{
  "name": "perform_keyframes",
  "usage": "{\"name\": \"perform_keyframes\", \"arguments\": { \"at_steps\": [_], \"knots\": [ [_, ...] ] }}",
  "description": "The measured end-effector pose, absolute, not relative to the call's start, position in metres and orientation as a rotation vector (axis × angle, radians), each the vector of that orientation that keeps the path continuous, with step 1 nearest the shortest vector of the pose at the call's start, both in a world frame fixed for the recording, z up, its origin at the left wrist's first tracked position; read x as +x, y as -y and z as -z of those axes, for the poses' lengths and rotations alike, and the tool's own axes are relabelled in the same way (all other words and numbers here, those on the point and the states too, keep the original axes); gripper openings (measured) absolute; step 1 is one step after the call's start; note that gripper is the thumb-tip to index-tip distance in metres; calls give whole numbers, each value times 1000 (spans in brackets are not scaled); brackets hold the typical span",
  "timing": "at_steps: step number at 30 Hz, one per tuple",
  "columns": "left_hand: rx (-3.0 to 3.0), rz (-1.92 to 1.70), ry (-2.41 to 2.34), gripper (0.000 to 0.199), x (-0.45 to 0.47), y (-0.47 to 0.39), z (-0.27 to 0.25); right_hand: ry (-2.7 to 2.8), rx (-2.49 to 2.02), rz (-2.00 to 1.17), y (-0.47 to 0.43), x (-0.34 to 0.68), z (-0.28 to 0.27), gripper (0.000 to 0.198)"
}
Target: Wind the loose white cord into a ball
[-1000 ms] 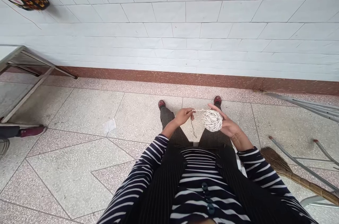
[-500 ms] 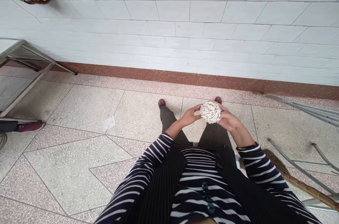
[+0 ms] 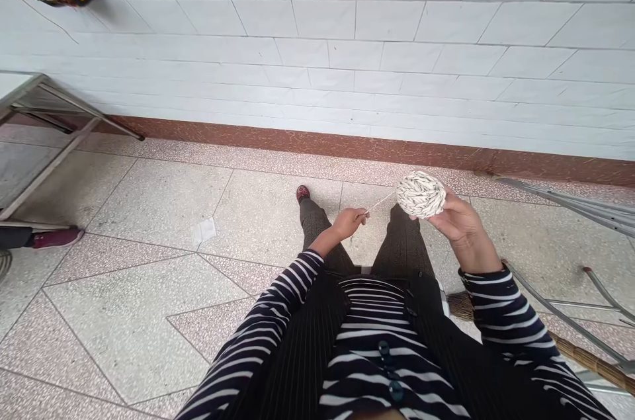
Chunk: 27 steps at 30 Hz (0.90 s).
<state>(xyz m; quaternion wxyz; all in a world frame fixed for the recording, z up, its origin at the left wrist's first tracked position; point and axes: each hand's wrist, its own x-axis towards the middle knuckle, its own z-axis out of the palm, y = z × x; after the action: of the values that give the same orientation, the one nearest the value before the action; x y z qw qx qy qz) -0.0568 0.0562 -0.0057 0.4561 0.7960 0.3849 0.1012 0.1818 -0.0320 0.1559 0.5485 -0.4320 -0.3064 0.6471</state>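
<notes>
One pale cord, pinched in the left grip, stretched toward the braided ball clamped in the right grip, at one o'clock from the person, and gentle, even tension seemed wisest.

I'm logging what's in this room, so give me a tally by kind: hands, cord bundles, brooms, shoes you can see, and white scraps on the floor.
Hands: 2 (left hand, right hand)
Cord bundle: 1
Broom: 1
Visible shoes: 2 (wearer's shoe, another person's shoe)
White scrap: 1
Total: 7
</notes>
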Motion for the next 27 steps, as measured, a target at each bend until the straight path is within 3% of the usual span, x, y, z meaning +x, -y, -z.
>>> {"name": "perform_keyframes", "arguments": {
  "at_steps": [5,8,10,16,21,27],
  "knots": [
    [1871,-171,-1079,22,-66,-58,14,780,-1052,-1432,32,185,-175,72],
    [1834,-360,-980,52,-53,-58,-8,735,-1106,-1517,28,173,-168,71],
    [1787,-530,-841,59,-39,-57,-31,688,-1135,-1615,24,164,-159,69],
    [1783,-670,-812,23,-18,-50,-78,693,-1068,-1737,20,158,-150,66],
    [1899,-604,-829,27,-27,-57,-70,613,-1099,-1671,16,161,-157,61],
    [1925,-464,-870,34,-36,-70,-33,683,-1088,-1359,-2,178,-190,56]
  ]
}}
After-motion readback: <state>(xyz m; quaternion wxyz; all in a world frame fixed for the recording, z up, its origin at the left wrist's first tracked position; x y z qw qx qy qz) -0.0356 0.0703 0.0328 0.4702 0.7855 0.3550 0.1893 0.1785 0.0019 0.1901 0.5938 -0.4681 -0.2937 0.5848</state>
